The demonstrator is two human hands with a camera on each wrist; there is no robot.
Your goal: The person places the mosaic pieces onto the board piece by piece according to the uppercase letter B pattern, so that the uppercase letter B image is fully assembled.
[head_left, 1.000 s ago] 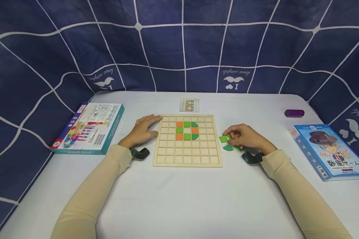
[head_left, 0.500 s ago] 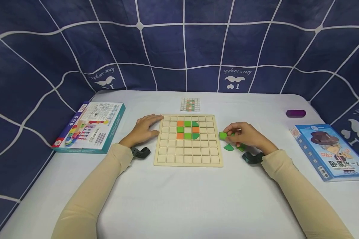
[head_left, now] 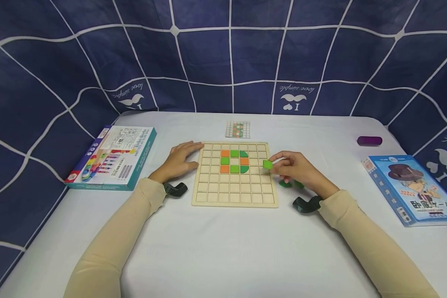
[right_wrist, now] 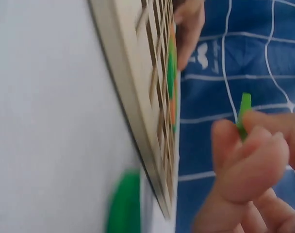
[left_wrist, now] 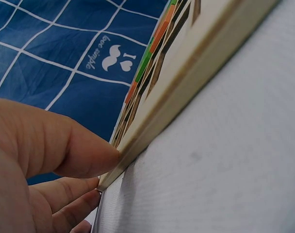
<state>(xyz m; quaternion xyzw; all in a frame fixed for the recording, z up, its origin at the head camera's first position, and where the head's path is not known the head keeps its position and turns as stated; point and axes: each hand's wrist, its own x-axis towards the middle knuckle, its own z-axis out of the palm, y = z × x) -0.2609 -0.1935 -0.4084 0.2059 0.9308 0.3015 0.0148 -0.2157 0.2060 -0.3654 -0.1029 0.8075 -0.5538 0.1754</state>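
Observation:
A wooden grid board (head_left: 234,194) lies flat on the white table, with orange, light green and dark green tiles (head_left: 244,154) set in its upper middle cells. Along the board's left edge rests my left hand (head_left: 176,161); in the left wrist view its thumb (left_wrist: 91,155) touches the rim, fingers stretched toward the corner. My right hand (head_left: 296,167) pinches a light green square tile (head_left: 267,164) between thumb and fingertips, held over the board's right edge. In the right wrist view that tile (right_wrist: 244,109) appears edge-on. Loose green tiles (head_left: 285,183) lie below the right hand, partly hidden.
Behind the board lies a small pattern card (head_left: 238,129). A boxed toy (head_left: 111,157) is at the left, a blue box (head_left: 413,188) at the right. A purple oblong object (head_left: 369,141) sits at the back right. A blue curtain (head_left: 208,58) hangs behind the table.
My right hand has picked up a light green square tile from the loose ones and moved left with it to the board's right edge. The left hand stays at the board.

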